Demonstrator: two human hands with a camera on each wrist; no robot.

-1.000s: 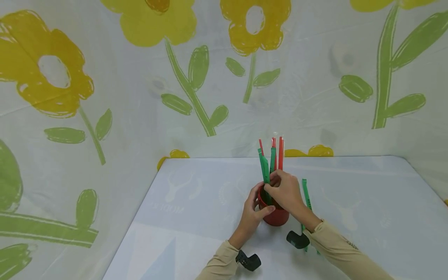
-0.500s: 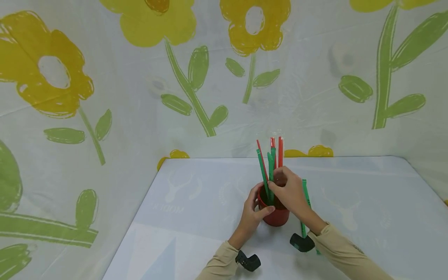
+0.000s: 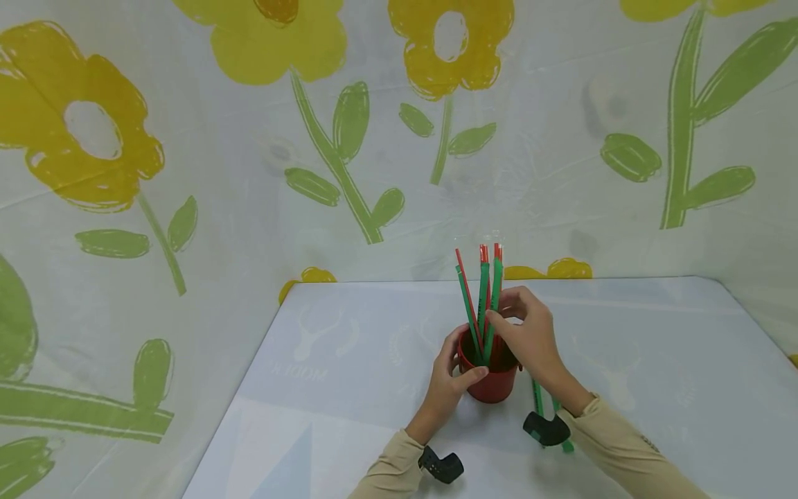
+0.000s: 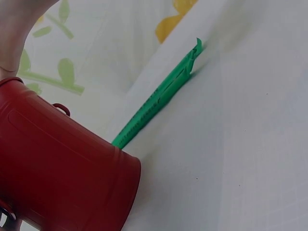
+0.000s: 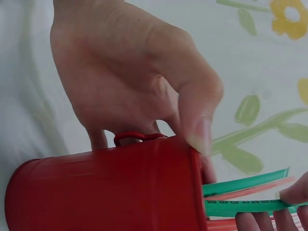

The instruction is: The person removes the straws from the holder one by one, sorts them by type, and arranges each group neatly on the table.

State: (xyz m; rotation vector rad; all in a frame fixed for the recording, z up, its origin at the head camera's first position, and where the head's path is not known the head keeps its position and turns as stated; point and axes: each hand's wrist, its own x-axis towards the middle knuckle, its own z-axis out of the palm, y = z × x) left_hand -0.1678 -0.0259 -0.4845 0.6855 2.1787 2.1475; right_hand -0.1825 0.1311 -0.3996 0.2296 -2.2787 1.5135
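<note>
A small red metal bucket [image 3: 490, 386] stands upright on the table, its side filling much of both wrist views. My left hand [image 3: 449, 382] holds it at the rim, thumb in front and fingers round the left side. Between thumb and fingers, my right hand [image 3: 530, 333] pinches a slim green wrapped straw [image 3: 497, 277], which leans in the bucket with its lower end inside. Other green wrapped straws [image 3: 466, 294] and red straws [image 3: 458, 257] in clear wrappers stand beside it in the bucket. The right wrist view shows the pinching fingertips [image 5: 294, 192] on a printed green wrapper.
Further green wrapped straws [image 4: 154, 103] lie on the white table [image 3: 324, 374] to the bucket's right, partly under my right forearm. Each wrist carries a black camera [image 3: 444, 466]. A flower-printed cloth [image 3: 536, 173] hangs behind the table.
My right hand has moved right across the bucket's mouth with the pinched green straw, which now leans in front of the right-hand red straws. My left hand stays at the rim.
</note>
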